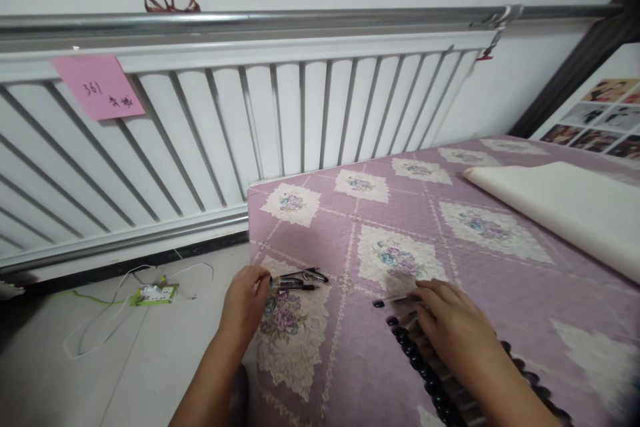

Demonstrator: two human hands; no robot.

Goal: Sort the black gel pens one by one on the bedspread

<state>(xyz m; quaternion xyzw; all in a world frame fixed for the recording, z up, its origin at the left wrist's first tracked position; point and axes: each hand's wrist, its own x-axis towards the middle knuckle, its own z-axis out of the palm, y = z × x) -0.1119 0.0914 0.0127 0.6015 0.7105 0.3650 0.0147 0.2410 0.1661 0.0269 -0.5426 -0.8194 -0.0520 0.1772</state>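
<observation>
At the left edge of the purple bedspread, my left hand [245,303] has its fingers closed on the near ends of several black pens [297,280], which lie bunched and point right. To the right, my right hand [453,320] reaches over a row of thin sticks with shiny black oval tips [420,363]; what they are exactly I cannot make out. One thin stick with a black oval tip [379,304] lies apart at the far end of the row, and my fingertips pinch its other end. My right palm and forearm hide the middle of the row.
The floral bedspread [345,233] covers a bed beside a white radiator [315,120]. A rolled cream sheet [560,207] lies at the right. Glasses [173,1] rest on the pipe, and a pink note [99,87] hangs below. A power strip [155,293] with cables sits on the floor.
</observation>
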